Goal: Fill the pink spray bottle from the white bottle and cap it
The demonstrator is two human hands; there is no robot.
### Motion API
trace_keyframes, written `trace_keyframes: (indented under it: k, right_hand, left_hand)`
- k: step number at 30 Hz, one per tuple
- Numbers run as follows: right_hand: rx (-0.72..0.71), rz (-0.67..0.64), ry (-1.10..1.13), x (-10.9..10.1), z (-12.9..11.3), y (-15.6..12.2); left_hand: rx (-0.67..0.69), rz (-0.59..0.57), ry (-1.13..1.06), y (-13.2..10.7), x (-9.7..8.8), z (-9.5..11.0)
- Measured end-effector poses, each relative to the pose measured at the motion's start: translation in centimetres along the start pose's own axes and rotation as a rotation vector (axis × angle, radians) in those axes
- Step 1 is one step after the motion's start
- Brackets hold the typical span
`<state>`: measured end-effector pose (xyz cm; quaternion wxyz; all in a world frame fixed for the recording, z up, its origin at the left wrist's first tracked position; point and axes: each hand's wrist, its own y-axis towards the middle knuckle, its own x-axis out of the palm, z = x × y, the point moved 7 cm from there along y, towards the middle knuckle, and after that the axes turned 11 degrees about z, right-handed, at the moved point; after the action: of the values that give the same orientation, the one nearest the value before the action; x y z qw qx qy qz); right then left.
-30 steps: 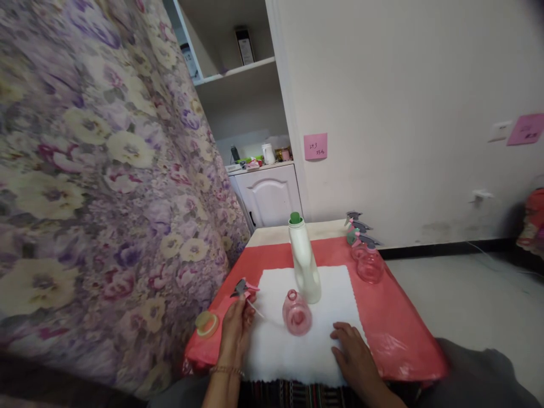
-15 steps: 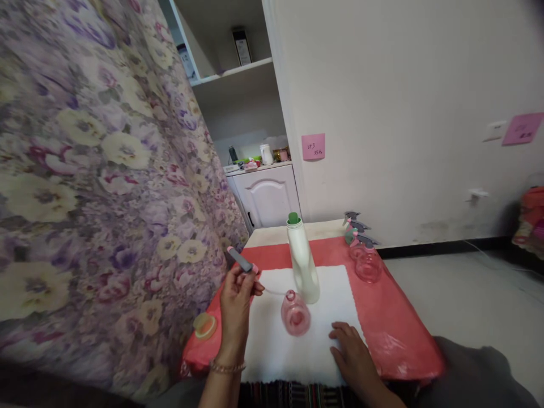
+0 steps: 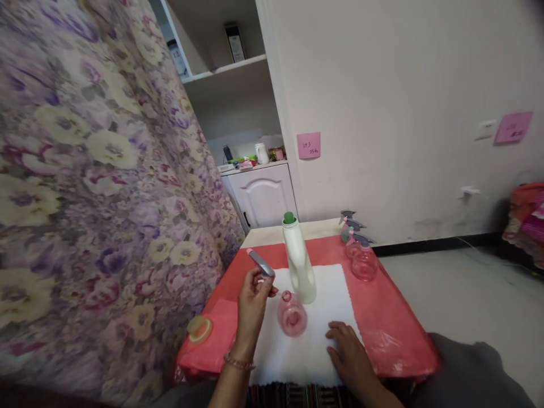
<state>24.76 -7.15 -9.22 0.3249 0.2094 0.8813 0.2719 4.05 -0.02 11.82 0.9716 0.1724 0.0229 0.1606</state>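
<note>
My left hand (image 3: 255,297) pinches a grey-and-pink trigger spray head (image 3: 260,263), raised over the left part of a white cloth (image 3: 317,357). Its thin tube points toward the neck of a clear pink spray bottle (image 3: 292,317) that stands uncapped on the cloth; whether the tube tip touches the neck I cannot tell. Just behind stands a tall pale-green jug (image 3: 300,263) with a green spout in its mouth. My right hand (image 3: 346,347) rests on the cloth at the right, fingers apart, holding nothing.
Several spray bottles (image 3: 364,265) with grey trigger tops stand at the table's back right. A yellowish round cap (image 3: 199,329) lies near the left edge of the red table cover (image 3: 395,326). A floral curtain (image 3: 127,226) hangs close on the left; a white cabinet (image 3: 266,195) is behind.
My left hand has moved right with the spray head, bringing it nearer the pink bottle and the jug. My right hand stays on the cloth. The view has shifted slightly.
</note>
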Motion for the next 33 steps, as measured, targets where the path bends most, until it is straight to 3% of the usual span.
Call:
trace_keyframes:
  k: [10, 18, 33]
  right_hand:
    - [0.006, 0.0, -0.004, 0.2, 0.1, 0.0]
    - [-0.001, -0.011, 0.002, 0.3, 0.1, 0.0]
    - [-0.005, -0.013, 0.006, 0.1, 0.0, -0.1]
  left_hand:
    - [-0.013, -0.158, 0.146, -1.6, 1.8, -3.7]
    - [0.034, -0.126, 0.254, -1.8, 1.6, -5.1]
    - [0.038, -0.091, 0.242, -2.1, 1.2, -6.8]
